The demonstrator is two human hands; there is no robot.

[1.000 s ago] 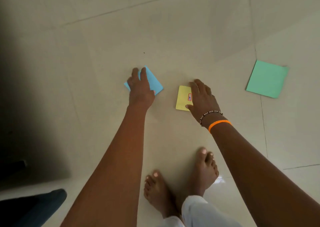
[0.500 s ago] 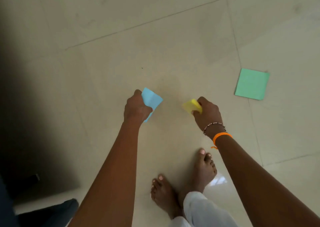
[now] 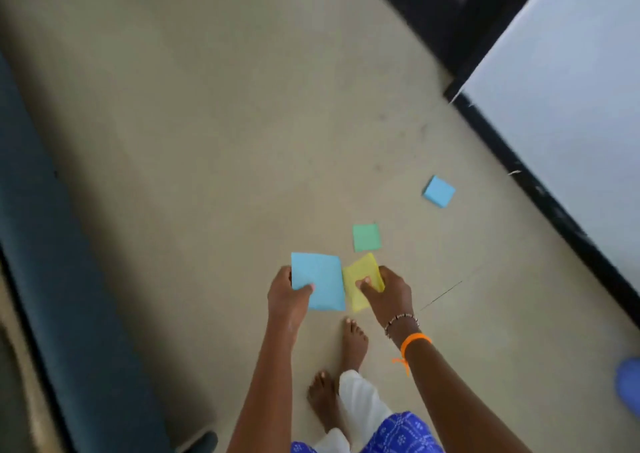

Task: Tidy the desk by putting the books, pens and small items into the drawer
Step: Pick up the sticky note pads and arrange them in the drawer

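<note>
My left hand (image 3: 289, 295) grips a light blue sticky-note pad (image 3: 318, 281) by its lower left corner, held flat above the floor. My right hand (image 3: 388, 291) pinches a yellow sticky-note pad (image 3: 360, 276), which touches the blue pad's right edge. A green pad (image 3: 366, 237) lies on the floor just beyond the yellow one. A second blue pad (image 3: 439, 191) lies farther off to the right. No drawer or desk top is in view.
A dark blue strip of furniture (image 3: 52, 262) runs along the left. On the right, a pale panel (image 3: 571, 106) with a black edge runs diagonally. My bare feet (image 3: 353, 341) stand on the beige floor (image 3: 207, 141). A blue object (image 3: 628, 385) sits at the right edge.
Both hands have lifted their pads off the floor and brought them together. The view rose and swung, bringing the green pad close and a second blue pad and the pale panel into sight.
</note>
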